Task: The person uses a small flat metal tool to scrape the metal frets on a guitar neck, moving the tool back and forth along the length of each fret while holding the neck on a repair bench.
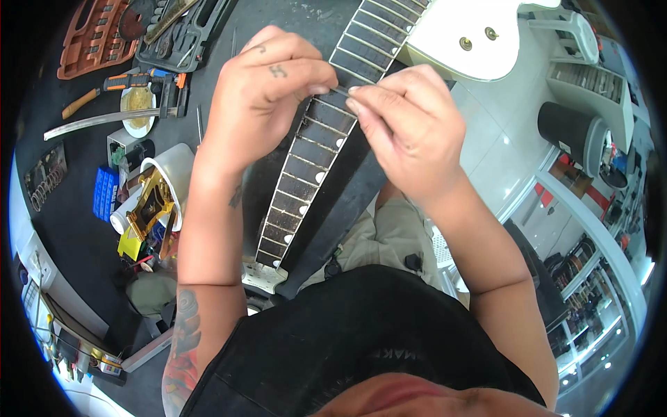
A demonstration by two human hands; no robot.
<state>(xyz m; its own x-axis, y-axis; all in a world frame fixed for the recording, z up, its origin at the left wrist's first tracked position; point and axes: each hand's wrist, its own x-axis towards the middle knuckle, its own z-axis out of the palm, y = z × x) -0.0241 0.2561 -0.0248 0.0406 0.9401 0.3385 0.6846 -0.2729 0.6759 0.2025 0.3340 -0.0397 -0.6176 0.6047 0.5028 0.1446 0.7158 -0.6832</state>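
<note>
A guitar neck with a dark fretboard (pixel 299 170), metal frets and round pale side markers slants across the black work surface in front of me. It runs up beside the white guitar body (pixel 479 24). Over the fretboard, my left hand (pixel 274 87) and my right hand (pixel 417 121) almost meet. Both have their fingers pinched on a short, thin grey strip (pixel 340 90), held crosswise above the board. The fingertips cover its ends, and its exact kind is too small to tell.
To the left, a white container (pixel 182 170) holds tools and gold-coloured parts, beside a blue rack (pixel 105 193). Farther off lie a hammer (pixel 114 83), a dish of yellowish stuff (pixel 139 101) and open toolcases (pixel 97 38). A black bin (pixel 570 135) stands at right.
</note>
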